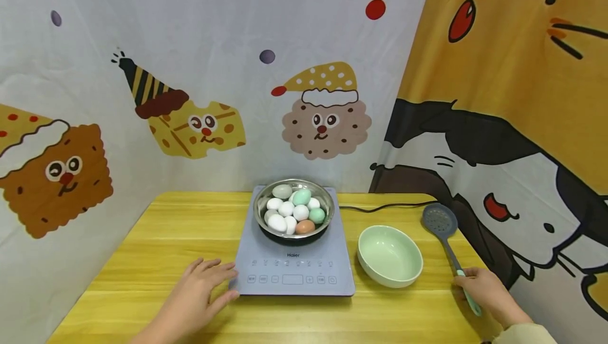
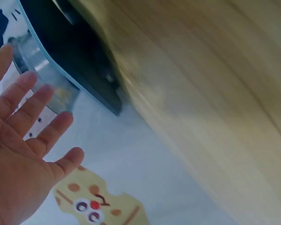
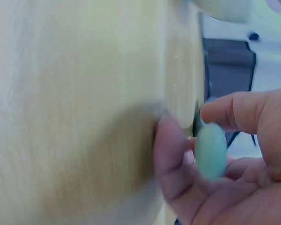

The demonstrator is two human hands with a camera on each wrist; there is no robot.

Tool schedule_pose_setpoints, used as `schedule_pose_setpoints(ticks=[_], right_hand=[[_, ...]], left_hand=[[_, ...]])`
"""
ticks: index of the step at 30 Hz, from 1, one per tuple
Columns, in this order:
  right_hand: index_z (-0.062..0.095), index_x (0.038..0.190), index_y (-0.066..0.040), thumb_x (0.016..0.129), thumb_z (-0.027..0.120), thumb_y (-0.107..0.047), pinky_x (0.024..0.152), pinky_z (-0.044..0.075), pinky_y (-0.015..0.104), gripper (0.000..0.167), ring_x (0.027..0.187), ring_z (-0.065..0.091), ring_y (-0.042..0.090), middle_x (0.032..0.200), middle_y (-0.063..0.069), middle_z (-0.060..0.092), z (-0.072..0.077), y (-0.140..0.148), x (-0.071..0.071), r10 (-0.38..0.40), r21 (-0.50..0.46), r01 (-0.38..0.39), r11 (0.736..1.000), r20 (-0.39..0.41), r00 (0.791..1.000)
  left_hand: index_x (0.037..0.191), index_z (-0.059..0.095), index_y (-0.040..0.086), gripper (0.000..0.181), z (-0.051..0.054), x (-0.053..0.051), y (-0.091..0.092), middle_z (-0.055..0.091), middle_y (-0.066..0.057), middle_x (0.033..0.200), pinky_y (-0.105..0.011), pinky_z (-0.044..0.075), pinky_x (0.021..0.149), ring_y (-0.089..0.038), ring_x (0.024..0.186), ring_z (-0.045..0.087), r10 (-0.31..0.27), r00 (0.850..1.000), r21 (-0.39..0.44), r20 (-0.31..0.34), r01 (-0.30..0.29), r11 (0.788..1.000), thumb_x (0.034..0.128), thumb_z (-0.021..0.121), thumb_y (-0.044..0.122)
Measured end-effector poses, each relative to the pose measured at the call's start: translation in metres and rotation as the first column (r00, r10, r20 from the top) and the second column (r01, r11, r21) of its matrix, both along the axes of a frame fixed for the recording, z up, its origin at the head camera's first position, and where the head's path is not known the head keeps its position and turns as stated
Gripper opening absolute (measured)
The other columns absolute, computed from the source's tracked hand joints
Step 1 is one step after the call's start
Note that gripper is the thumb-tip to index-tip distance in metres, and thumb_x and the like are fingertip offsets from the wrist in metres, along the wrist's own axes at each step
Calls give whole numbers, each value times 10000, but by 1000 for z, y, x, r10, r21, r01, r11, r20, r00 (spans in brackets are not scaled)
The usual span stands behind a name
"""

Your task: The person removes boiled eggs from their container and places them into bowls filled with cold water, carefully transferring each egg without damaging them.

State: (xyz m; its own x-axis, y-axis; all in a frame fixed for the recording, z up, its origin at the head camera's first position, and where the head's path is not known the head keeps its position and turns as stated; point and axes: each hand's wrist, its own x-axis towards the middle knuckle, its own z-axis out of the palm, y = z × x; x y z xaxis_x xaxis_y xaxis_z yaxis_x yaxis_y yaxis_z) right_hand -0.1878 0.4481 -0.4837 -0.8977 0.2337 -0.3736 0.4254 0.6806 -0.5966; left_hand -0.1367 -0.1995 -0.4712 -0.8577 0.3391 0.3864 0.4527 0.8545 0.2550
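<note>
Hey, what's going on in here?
A person holds a skimmer by its handle in their right grip. Their left grip is open beside the left front corner of a cooktop. A metal pan full of eggs sits on that cooktop, and a green bowl stands between the cooktop and the skimmer.

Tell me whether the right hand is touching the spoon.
Touching: the head view shows the right hand gripping the spoon by its green end.
</note>
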Motion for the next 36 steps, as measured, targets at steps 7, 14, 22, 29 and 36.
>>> schedule_pose_setpoints(ticks=[7,14,22,29,36], right_hand=[[311,1531,139,1154,469,-399,757,630,330,675,867,680,131,1003,-7,726,9,16,15,-153,-432,129,893,-21,988],[-194,1644,57,1164,468,-286,832,623,237,888,999,712,4,1159,-258,757,12,25,28,-168,-683,-92,724,-305,938],[411,1603,-110,1017,744,-350,660,584,148,715,816,658,-59,906,-281,717,6,-11,8,-579,-672,203,712,-398,712],[657,1121,-158,1081,584,-478,510,554,189,331,633,636,-7,711,-197,695,5,-20,-15,-853,-771,435,465,-259,452],[634,1194,-176,1106,554,-363,598,633,238,221,628,730,49,673,-128,721,18,-20,-15,-876,-824,445,350,-119,468]], left_hand=[[1169,820,215,349,-3,0,14,778,-7,1325,-706,409,1169,-357,1292,677,0,999,-47,46,2,999,890,863,419],[1152,826,211,337,-6,0,16,783,4,1315,-733,376,1176,-378,1299,670,29,997,-48,72,-25,999,885,869,412],[1185,819,210,357,-6,1,17,763,24,1356,-729,364,1203,-376,1343,645,72,987,-54,147,-65,996,909,841,435],[1169,828,225,303,-10,1,19,771,27,1343,-760,351,1186,-380,1333,655,85,988,-43,128,-80,996,915,848,387],[1151,836,269,230,-9,3,18,767,15,1354,-784,335,1182,-404,1360,639,114,984,-27,136,-111,993,927,841,320]])
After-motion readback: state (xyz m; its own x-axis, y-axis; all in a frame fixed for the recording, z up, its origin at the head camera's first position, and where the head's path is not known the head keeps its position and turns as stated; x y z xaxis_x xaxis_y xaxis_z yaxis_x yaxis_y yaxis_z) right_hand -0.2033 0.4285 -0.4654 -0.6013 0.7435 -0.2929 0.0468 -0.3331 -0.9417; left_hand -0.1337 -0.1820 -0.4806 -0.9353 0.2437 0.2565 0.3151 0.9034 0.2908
